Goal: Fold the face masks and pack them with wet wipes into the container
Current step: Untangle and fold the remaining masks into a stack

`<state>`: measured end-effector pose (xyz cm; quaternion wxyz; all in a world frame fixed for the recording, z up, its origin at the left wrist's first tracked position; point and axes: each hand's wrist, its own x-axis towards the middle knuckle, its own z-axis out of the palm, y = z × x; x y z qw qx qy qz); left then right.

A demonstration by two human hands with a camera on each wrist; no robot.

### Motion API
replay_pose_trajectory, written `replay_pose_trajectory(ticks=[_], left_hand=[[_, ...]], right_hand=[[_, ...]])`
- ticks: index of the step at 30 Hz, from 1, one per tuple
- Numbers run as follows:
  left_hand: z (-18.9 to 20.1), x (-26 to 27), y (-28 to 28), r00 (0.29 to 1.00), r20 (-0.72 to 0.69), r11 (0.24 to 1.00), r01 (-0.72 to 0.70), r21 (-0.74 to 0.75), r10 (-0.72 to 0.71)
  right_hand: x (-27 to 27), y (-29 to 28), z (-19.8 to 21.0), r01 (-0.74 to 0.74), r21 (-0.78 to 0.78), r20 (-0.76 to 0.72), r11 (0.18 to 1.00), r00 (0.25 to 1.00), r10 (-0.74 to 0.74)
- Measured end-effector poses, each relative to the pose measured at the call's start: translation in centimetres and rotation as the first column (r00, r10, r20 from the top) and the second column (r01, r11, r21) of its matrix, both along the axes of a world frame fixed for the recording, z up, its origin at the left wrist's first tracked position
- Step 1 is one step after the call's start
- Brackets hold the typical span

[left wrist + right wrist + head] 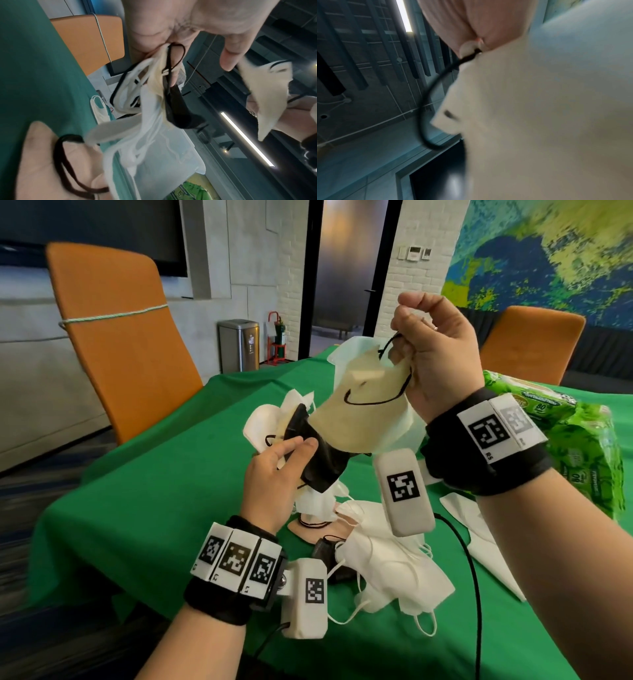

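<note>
The right hand (435,354) is pinching a beige mask (363,409) by its black ear loop (376,400), fingers curled tight, holding it up above the green table (137,501). The left hand (274,470) is gripping a black mask (322,460) together with a bunch of white masks (149,121), thumb and fingers closed on them, lower and to the left. More white masks (394,570) are lying on the table near the person. Wipes (582,440) are sitting at the right. The container (171,169) is showing in the left wrist view, beside the wipes.
</note>
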<state>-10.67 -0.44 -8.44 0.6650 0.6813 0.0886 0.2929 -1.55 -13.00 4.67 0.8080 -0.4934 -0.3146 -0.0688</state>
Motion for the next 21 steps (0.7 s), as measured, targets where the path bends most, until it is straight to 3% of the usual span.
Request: replay_pose_trajectory(ticks=[5, 10, 16, 19, 21], left_hand=[[0.8, -0.6, -0.8, 0.994, 0.111, 0.999, 0.005, -0.037, 0.0], [0.9, -1.5, -1.0, 0.978, 0.185, 0.995, 0.097, 0.014, -0.098], [0.0, -0.7, -0.6, 0.992, 0.068, 0.968, -0.116, 0.223, 0.103], [-0.3, -0.4, 0.2, 0.984, 0.074, 0.962, -0.172, 0.21, 0.16], [-0.5, -0.1, 0.8, 0.976, 0.075, 0.962, -0.213, 0.168, 0.203]], right_hand=[[0.4, 1.1, -1.8, 0.161, -0.122, -0.015, 0.979, 0.986, -0.164], [1.5, 2.1, -4.6, 0.376, -0.355, -0.069, 0.856, 0.903, -0.425], [2.0, 1.9, -5.9, 0.366, -0.466, -0.097, 0.805, 0.883, -0.458], [2.2, 1.1, -6.3, 0.382, -0.611, 0.045, 0.694, 0.891, -0.451], [2.1, -0.2, -6.7, 0.517, -0.647, 0.25, 0.56, 0.838, -0.485]])
